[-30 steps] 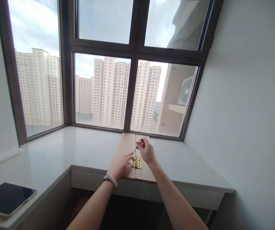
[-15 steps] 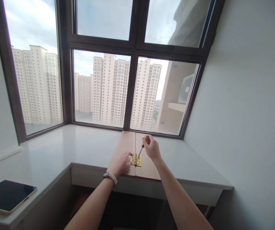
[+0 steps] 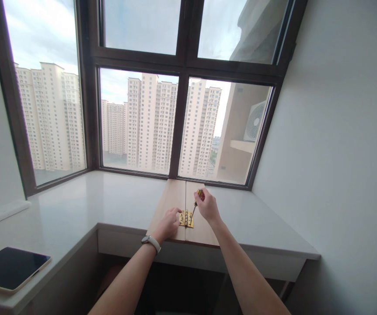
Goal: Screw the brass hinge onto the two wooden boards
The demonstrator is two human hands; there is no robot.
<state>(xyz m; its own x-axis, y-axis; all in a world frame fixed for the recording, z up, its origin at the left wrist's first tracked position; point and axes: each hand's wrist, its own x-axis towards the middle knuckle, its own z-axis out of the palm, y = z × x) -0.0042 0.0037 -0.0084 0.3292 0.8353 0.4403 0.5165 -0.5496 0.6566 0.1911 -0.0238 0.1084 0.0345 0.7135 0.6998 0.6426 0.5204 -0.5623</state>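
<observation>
The right hand (image 3: 208, 205) is closed around the yellow-and-black handle of a screwdriver (image 3: 199, 197), gripped near its upper end, with the shaft slanting down and to the left from the grip. The tip of the shaft meets the right-hand leaf of a brass-coloured butt hinge (image 3: 186, 218), directly below and slightly left of the grip. The hinge lies opened flat across the seam between two wooden boards (image 3: 172, 197), which rest side by side on a white countertop (image 3: 123, 197). The left hand (image 3: 168, 224), lower and to the left of the screwdriver grip, lies on the left board with its fingers at the hinge's left edge; whether they pinch anything cannot be told. A watch (image 3: 151, 243) encircles the left wrist. Well to the left of both hands, a tablet (image 3: 11, 269) lies on the countertop.
</observation>
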